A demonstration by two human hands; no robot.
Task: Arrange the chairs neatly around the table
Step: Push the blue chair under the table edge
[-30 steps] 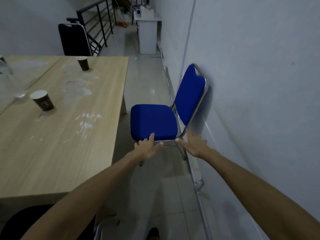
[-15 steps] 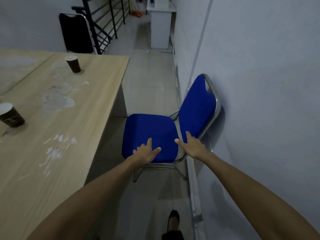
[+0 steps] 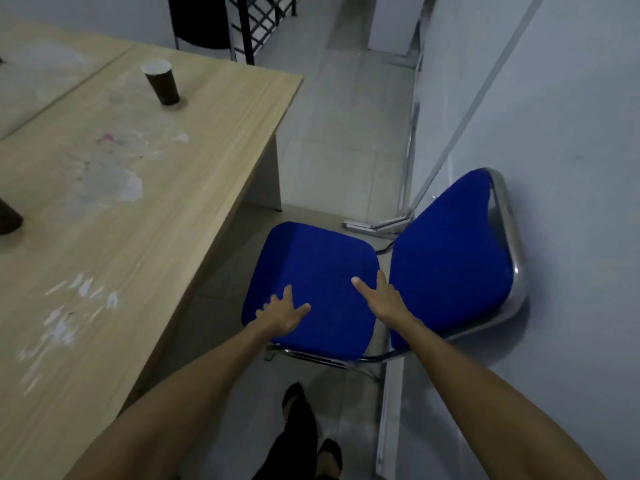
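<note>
A blue padded chair [image 3: 318, 265] with a chrome frame stands between the light wooden table [image 3: 145, 209] and the wall, its backrest [image 3: 453, 258] leaning against the wall. My left hand [image 3: 282, 313] hovers over the near left part of the seat, fingers spread. My right hand [image 3: 379, 301] is over the rear of the seat near the gap to the backrest, fingers apart. Neither hand holds anything. I cannot tell whether they touch the cushion.
Two dark paper cups [image 3: 162, 83] [image 3: 7, 218] stand on the table. A black chair [image 3: 199, 20] and a black railing [image 3: 256, 22] are at the far end. A white cabinet [image 3: 391, 26] stands by the right wall [image 3: 554, 116]. My feet [image 3: 298, 410] are on the tiled floor.
I have stepped closer to the chair. Both hands have moved forward from the seat's near edge to over the cushion, fingers still spread.
</note>
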